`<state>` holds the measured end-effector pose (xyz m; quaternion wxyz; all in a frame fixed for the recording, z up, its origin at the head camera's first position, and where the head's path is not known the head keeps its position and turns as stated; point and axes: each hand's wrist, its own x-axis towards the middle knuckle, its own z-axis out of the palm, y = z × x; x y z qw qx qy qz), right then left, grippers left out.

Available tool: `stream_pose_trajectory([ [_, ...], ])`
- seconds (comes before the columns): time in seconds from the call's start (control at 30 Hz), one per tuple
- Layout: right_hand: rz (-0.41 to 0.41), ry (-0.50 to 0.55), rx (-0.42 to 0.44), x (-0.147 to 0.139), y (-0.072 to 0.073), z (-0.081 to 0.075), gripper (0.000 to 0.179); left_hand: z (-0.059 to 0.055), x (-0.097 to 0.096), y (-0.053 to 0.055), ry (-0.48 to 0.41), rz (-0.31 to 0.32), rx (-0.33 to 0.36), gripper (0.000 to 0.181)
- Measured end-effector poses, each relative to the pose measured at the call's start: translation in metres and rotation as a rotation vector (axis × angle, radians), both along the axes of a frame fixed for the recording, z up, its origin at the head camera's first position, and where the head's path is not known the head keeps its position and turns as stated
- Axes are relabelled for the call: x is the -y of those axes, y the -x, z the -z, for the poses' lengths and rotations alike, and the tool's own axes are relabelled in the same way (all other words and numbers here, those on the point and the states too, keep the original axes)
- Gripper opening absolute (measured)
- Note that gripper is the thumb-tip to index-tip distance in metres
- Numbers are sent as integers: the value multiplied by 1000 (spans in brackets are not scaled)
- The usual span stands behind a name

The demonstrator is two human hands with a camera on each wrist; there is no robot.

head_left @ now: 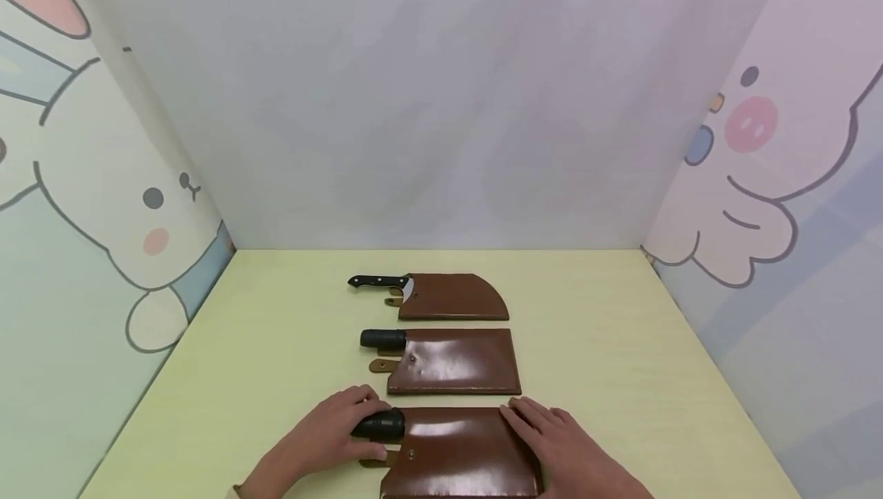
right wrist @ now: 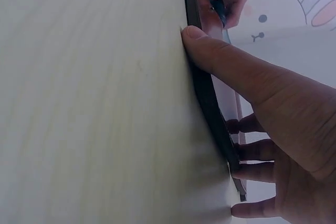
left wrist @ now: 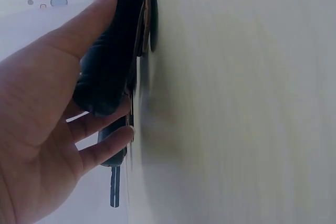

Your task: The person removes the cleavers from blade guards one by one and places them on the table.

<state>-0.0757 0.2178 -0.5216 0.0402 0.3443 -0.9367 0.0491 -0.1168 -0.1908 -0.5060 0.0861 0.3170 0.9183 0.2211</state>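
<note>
Nearest me lies a cleaver in a glossy brown leather sheath (head_left: 458, 449), its black handle (head_left: 382, 425) toward the left. My left hand (head_left: 331, 430) holds that handle, fingers over its far side and thumb by the sheath's strap (head_left: 372, 462). In the left wrist view, the thumb lies along the handle (left wrist: 107, 72) and the fingers reach behind it. My right hand (head_left: 566, 445) rests at the sheath's right end, its fingers fairly straight on the far corner. The right wrist view shows its thumb at the sheath's edge (right wrist: 205, 90), close to the table.
Beyond it lie a second sheathed cleaver (head_left: 455, 361) with a black handle and a third knife (head_left: 451, 297) in a curved brown sheath, its riveted handle also leftward. The pale yellow table (head_left: 607, 346) meets a grey back wall (head_left: 441, 139) and side panels with cartoon animals.
</note>
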Motion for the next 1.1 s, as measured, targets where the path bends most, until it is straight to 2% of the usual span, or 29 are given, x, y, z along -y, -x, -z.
stream_pose_trajectory([
  [0.17, -4, 8, 36, 3, 1, 0, 110, 3, -1, 1, -39, 30, -5, 56],
  [0.47, -21, 7, 53, 7, 2, 0, 112, 2, -12, 1, -18, -9, 32, 51],
  [0.77, -28, 32, 104, 11, 2, 0, 112, 7, -17, 7, -1, -11, -60, 39],
  [0.97, -47, 74, 137, 13, 3, -2, 113, 9, -16, 8, -41, -46, -26, 35],
  [1.1, -39, 88, 163, 12, 3, -1, 113, 9, -15, 8, -64, -59, -33, 33],
])
